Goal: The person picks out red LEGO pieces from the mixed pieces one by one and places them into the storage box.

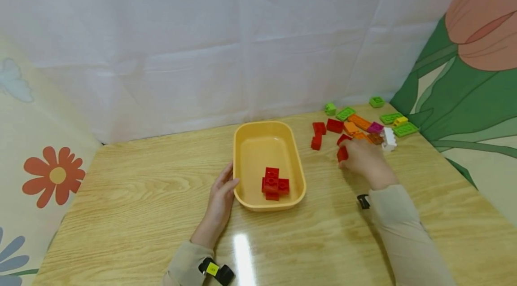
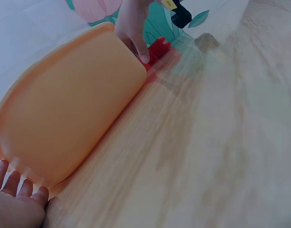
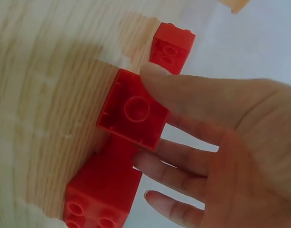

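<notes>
My right hand [image 1: 365,160] pinches a red toy brick [image 1: 342,155] by its edge, low over the table at the right. The right wrist view shows the brick's hollow underside [image 3: 120,102], thumb on one side and fingers behind. Another red brick [image 3: 100,192] with round studs lies close below it, and a third red brick [image 3: 173,45] stands above. At the middle of the table is a yellow tray [image 1: 262,144] with several joined red bricks [image 1: 272,183] inside. My left hand [image 1: 220,198] rests against the tray's left side, fingertips touching its outer wall [image 2: 69,109].
Loose red bricks [image 1: 318,129] lie right of the tray. Behind my right hand are orange bricks [image 1: 359,121], green bricks [image 1: 390,118], a purple brick [image 1: 375,127] and a white brick [image 1: 388,139]. A white cloth [image 1: 181,52] hangs along the table's back edge.
</notes>
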A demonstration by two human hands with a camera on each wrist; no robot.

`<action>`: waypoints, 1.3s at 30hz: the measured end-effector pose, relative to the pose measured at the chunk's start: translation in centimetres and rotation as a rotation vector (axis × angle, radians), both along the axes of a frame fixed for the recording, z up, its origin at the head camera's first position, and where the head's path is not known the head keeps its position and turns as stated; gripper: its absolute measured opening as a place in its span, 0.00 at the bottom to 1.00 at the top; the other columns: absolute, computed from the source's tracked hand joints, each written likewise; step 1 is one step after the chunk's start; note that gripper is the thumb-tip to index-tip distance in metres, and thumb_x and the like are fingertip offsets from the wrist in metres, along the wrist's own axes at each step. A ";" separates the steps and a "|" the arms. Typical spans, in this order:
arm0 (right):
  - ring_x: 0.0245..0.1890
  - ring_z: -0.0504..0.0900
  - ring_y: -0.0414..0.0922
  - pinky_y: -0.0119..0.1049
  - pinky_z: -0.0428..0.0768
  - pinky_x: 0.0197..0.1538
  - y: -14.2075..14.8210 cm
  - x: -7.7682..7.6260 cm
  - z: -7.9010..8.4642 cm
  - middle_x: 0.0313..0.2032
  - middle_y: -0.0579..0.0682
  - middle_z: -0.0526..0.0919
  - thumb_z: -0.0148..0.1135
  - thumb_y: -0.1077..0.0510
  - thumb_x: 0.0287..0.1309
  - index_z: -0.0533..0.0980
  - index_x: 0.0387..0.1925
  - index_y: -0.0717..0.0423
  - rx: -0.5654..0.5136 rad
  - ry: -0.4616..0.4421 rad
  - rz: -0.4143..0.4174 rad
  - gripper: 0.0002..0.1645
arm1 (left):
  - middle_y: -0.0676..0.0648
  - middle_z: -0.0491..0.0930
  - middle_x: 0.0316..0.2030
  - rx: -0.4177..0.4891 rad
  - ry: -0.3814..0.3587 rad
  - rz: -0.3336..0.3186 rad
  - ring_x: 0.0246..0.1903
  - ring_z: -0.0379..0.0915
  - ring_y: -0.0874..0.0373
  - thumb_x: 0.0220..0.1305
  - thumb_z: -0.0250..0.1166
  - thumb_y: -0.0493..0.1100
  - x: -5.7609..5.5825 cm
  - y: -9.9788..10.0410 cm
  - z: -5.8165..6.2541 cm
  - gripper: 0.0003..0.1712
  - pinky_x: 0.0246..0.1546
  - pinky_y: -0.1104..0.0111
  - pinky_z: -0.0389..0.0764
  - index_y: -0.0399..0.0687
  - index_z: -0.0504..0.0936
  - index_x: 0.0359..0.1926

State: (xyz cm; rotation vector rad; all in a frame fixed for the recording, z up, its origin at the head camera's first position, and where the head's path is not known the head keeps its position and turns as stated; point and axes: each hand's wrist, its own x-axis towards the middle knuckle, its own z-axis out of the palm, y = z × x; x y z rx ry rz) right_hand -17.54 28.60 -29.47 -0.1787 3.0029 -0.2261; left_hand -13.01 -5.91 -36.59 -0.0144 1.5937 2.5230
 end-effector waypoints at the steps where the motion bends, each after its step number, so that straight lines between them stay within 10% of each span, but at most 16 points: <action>1: 0.45 0.77 0.64 0.61 0.77 0.46 0.0 -0.1 -0.1 0.48 0.70 0.81 0.67 0.57 0.46 0.73 0.52 0.70 -0.001 -0.001 0.000 0.32 | 0.39 0.55 0.72 0.001 0.002 -0.002 0.67 0.55 0.55 0.63 0.49 0.32 0.0 0.0 0.0 0.33 0.53 0.84 0.72 0.38 0.55 0.70; 12: 0.47 0.74 0.67 0.64 0.77 0.45 -0.4 0.0 0.3 0.53 0.77 0.72 0.57 0.57 0.56 0.67 0.56 0.72 -0.021 -0.018 -0.054 0.30 | 0.39 0.54 0.72 -0.003 0.000 -0.003 0.68 0.53 0.51 0.63 0.49 0.32 0.0 0.0 0.1 0.34 0.52 0.85 0.72 0.37 0.55 0.71; 21: 0.21 0.70 0.54 0.45 0.74 0.21 -1.8 0.3 1.8 0.50 0.75 0.63 0.53 0.57 0.58 0.63 0.62 0.68 -0.131 0.124 -0.112 0.32 | 0.39 0.55 0.72 -0.002 -0.002 0.001 0.67 0.54 0.52 0.63 0.49 0.32 -0.1 0.0 0.0 0.33 0.52 0.85 0.72 0.37 0.55 0.70; 28: 0.23 0.73 0.56 0.51 0.76 0.23 -3.1 0.8 2.5 0.55 0.72 0.65 0.56 0.60 0.53 0.68 0.61 0.61 -0.164 0.360 -0.080 0.31 | 0.35 0.53 0.72 -0.024 0.018 -0.012 0.68 0.53 0.50 0.63 0.48 0.31 -0.2 -0.2 -0.1 0.34 0.52 0.84 0.71 0.35 0.54 0.70; 34: 0.37 0.75 0.62 0.60 0.79 0.38 -4.5 1.2 3.1 0.57 0.69 0.66 0.57 0.60 0.55 0.69 0.59 0.61 -0.224 0.400 -0.044 0.29 | 0.36 0.53 0.72 -0.027 0.006 -0.008 0.68 0.53 0.51 0.63 0.49 0.31 -0.2 -0.2 -0.2 0.34 0.51 0.84 0.72 0.35 0.54 0.70; 39: 0.30 0.76 0.56 0.53 0.82 0.31 -5.6 1.3 3.5 0.58 0.65 0.70 0.57 0.59 0.56 0.71 0.58 0.58 -0.209 0.404 0.016 0.26 | 0.34 0.53 0.72 -0.026 0.023 -0.002 0.67 0.54 0.51 0.63 0.48 0.31 -0.2 -0.1 -0.2 0.33 0.52 0.84 0.72 0.34 0.54 0.70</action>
